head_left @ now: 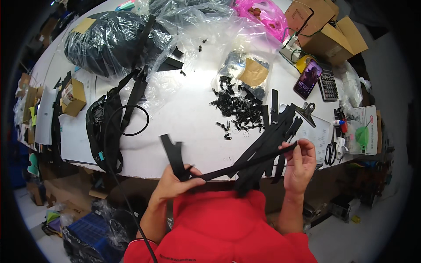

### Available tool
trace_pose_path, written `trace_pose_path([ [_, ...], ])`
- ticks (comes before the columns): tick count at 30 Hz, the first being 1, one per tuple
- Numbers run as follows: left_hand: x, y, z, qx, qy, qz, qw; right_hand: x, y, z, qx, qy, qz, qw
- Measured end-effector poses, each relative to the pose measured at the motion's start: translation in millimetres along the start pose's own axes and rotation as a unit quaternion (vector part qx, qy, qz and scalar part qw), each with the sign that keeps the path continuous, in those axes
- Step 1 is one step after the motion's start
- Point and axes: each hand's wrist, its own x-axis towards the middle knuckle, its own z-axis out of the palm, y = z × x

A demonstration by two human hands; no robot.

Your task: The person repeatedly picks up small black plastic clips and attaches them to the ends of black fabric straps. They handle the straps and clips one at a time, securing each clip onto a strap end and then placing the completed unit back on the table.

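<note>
A long black zipper tape (245, 165) stretches between my two hands, just off the table's near edge. My left hand (176, 182) is closed around one end, and a wider black piece sticks up from it, smeared by motion. Thumb and fingers of my right hand (299, 164) pinch the other end, held higher. Behind and under the stretched tape, a stack of black zipper strips (278, 131) lies fanned over the table's front edge. A heap of small black zipper sliders (239, 107) sits beyond it, spilling from a clear plastic bag (245, 57).
A black mesh bag (103, 127) and a looping black cable (148, 118) lie left. Behind them is a plastic-wrapped black bundle (109, 44). To the right are a bulldog clip (308, 111), a phone (308, 79), a calculator (329, 85), scissors (331, 152) and a cardboard box (333, 41).
</note>
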Motion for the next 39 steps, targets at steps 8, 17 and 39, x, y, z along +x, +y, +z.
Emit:
trace_pose_path([
  [8, 9, -4, -15, -0.152, 0.185, 0.13, 0.962, -25, 18, -20, 0.03, 0.006, 0.098, 0.995],
  [17, 17, 4, 41, -0.126, 0.056, 0.103, 0.985, -50, 24, 36, -0.154, -0.277, 0.138, 0.938],
  [39, 28, -43, 63, 0.016, 0.165, 0.207, 0.964, -52, 59, 58, -0.025, -0.235, 0.305, 0.923],
])
